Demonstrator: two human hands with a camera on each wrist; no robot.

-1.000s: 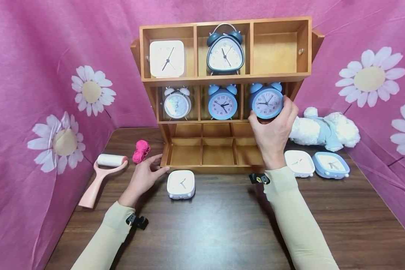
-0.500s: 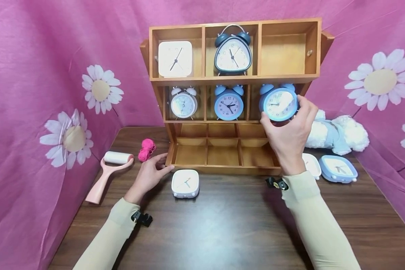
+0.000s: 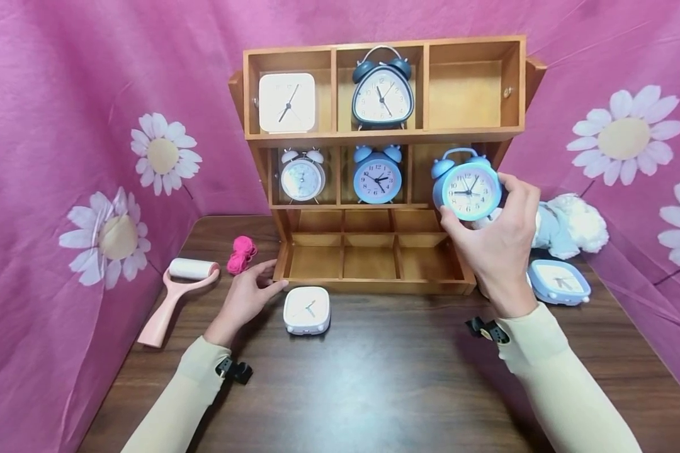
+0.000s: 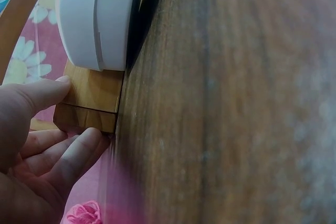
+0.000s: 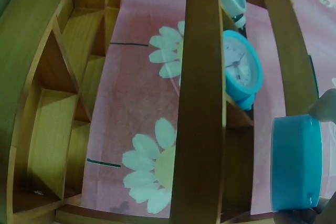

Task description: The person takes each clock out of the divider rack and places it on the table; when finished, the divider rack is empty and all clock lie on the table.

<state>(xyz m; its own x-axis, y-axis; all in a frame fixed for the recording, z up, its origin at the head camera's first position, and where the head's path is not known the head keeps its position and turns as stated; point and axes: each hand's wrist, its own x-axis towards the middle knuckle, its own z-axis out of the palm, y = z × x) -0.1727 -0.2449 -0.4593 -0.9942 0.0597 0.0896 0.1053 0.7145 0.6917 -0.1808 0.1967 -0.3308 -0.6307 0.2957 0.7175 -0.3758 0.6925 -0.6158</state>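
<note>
My right hand (image 3: 501,255) grips a blue twin-bell alarm clock (image 3: 469,192) by its sides, thumb at lower left and fingers at right. The clock hangs in front of the middle row's right compartment, its handle on top; the right wrist view shows its rounded blue side (image 5: 296,163) apart from the shelf. My left hand (image 3: 246,299) pinches the lower left front corner of the wooden shelf (image 3: 374,287). In the left wrist view its thumb (image 4: 47,94) lies on the front board and the fingers bend round the end. A small white clock (image 3: 307,309) stands beside this hand.
Upper compartments hold a square white clock (image 3: 286,102), a dark triangular alarm clock (image 3: 382,97), a white twin-bell clock (image 3: 303,179) and another blue one (image 3: 377,180). A blue-framed clock (image 3: 559,282) and plush toy (image 3: 572,223) lie right; pink yarn (image 3: 241,255) and a lint roller (image 3: 172,296) left.
My right hand has drawn the blue alarm clock out of the middle row's right compartment, toward me and slightly right and down. The left hand has stayed at the shelf's corner.
</note>
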